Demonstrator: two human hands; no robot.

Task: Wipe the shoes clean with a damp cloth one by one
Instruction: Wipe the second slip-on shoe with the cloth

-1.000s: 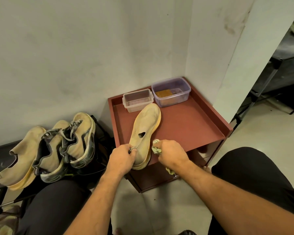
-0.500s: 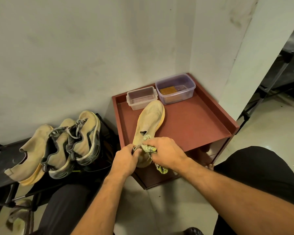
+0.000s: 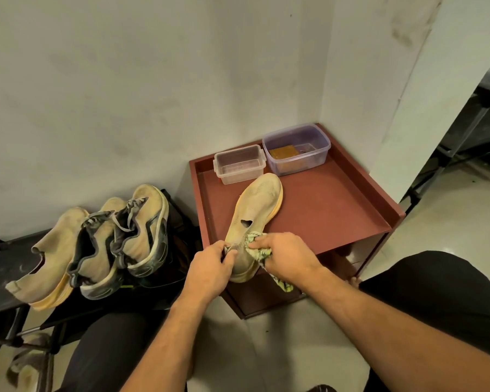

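Shoe before clear tub; sponge tub.

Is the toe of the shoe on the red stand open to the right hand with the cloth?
Probably yes: the right hand grips the cloth at the shoe heel, and nothing lies over the toe.

**Count of things in view**

Four shoes are showing: one tan slip-on lying on the red cabinet and three sitting on the black rack. Two clear plastic containers are standing on the cabinet. One cloth is showing. Two hands are working.
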